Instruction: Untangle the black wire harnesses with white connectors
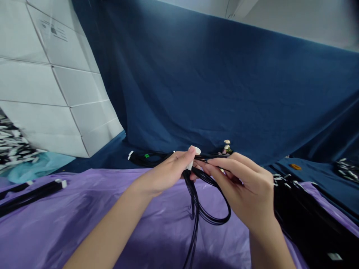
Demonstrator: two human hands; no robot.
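Note:
A bundle of thin black cables [214, 220] hangs in a loop between my two hands, its lower strands trailing down over the purple cover. My left hand [171, 168] is closed around the bundle, its thumb pressing beside a small white piece [190, 164] that may be a connector or a label. On the other side, my right hand [244, 183] pinches the black strands between thumb and fingers, close to my left fingertips. The inner fingers of both hands are partly hidden.
A purple sheet [98, 209] covers the table. Black cable bundles with white ends lie at left [42, 194] and right [311, 220]; another bundle [146, 158] lies behind my hands. White boxes [92, 108] are stacked at left, and a blue curtain [224, 82] hangs behind.

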